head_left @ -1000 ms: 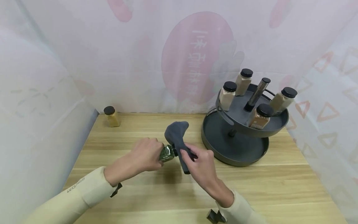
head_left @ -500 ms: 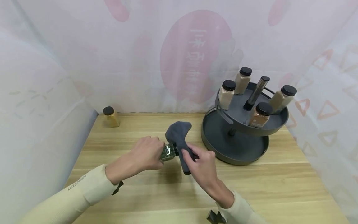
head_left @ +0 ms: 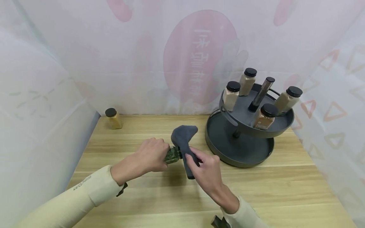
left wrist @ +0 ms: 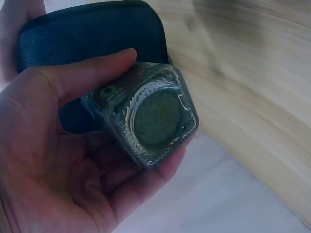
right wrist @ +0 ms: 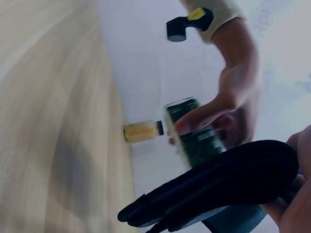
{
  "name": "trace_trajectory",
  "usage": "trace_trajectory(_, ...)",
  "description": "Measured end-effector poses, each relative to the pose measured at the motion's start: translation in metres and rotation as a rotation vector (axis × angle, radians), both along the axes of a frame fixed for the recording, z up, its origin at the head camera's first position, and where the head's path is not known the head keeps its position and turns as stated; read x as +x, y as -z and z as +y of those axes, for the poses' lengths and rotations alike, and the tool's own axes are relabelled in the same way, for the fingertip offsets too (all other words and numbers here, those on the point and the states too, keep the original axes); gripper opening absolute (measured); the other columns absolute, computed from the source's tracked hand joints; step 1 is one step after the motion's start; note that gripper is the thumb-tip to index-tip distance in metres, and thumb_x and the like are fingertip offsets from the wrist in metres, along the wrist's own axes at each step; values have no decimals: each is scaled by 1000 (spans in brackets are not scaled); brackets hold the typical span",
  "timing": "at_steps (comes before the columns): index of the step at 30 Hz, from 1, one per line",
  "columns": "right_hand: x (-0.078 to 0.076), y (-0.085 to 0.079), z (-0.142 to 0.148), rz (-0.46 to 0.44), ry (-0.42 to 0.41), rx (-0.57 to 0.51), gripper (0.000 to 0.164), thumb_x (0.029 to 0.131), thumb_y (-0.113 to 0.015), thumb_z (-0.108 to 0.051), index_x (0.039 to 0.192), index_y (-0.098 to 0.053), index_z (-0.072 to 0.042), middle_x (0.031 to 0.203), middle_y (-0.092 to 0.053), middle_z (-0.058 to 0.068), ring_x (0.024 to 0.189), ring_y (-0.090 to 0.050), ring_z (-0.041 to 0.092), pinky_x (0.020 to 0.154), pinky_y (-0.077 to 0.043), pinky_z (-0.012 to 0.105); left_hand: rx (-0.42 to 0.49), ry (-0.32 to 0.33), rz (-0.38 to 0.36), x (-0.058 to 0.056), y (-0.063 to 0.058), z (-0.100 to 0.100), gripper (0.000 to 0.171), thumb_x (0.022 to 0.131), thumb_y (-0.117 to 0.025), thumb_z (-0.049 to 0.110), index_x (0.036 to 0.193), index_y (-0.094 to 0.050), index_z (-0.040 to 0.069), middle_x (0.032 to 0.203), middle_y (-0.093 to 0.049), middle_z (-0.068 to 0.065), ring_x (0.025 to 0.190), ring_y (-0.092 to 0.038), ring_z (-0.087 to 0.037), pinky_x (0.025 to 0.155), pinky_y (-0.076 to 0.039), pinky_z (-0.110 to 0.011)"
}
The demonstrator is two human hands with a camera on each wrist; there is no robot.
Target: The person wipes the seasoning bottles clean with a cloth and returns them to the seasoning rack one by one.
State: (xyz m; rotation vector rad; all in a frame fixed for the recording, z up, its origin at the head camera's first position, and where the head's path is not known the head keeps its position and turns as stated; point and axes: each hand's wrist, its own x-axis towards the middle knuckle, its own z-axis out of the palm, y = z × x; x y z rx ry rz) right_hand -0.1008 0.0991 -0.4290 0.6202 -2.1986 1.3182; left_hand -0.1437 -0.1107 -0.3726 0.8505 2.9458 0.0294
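Observation:
My left hand [head_left: 152, 155] grips a small square glass jar of green dried herbs [head_left: 172, 155], held sideways above the table, its base facing the left wrist camera. My right hand [head_left: 207, 169] pinches a folded dark grey cloth [head_left: 183, 136] between thumb and fingers. The cloth lies against the jar's black lid end and hides most of it. One rounded end flops up and away, the other hangs down. Dark layers of the cloth [right wrist: 218, 182] fill the lower right wrist view, with the herb jar [right wrist: 194, 131] behind.
A two-tier dark grey round rack [head_left: 239, 155] stands at the right, several black-lidded spice jars on its upper tray [head_left: 245, 114]. A yellow spice jar [head_left: 114, 118] stands at the back left of the wooden table [head_left: 137, 196]. Printed curtains [head_left: 137, 63] enclose the back and sides.
The loose upper end of the cloth has swung slightly right and down. My left hand and the jar have shifted a little to the right; both holds are kept.

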Motion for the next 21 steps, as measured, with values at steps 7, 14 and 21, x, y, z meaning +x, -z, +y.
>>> trace_trajectory(7, -11, 4, 1, -197, 81, 122, 18, 95, -76, -6, 112, -81, -2, 86, -80, 9, 54, -59, -3, 51, -48, 16, 7, -6, -4, 0, -4, -1, 39, 67, -82, 18, 59, -44, 19, 59, -45, 5, 53, -38, -13, 44, -34, -29)
trace_trajectory(14, -2, -7, -1, -24, 27, 29, 20, 95, -75, -3, 114, -81, -5, 89, -81, 7, 65, -72, 5, 54, -56, 20, 23, -19, -25, 0, -1, -3, 35, 67, -84, 19, 62, -50, 18, 60, -49, 4, 53, -39, -13, 44, -36, -29)
trace_trajectory(21, -5, 0, -1, -6, 90, 79, 20, 93, -76, -2, 112, -81, -1, 83, -80, 10, 52, -61, 0, 46, -45, 13, 40, 3, 2, 0, -6, -2, 34, 68, -87, 22, 67, -54, 15, 61, -51, 3, 54, -41, -13, 45, -37, -29)
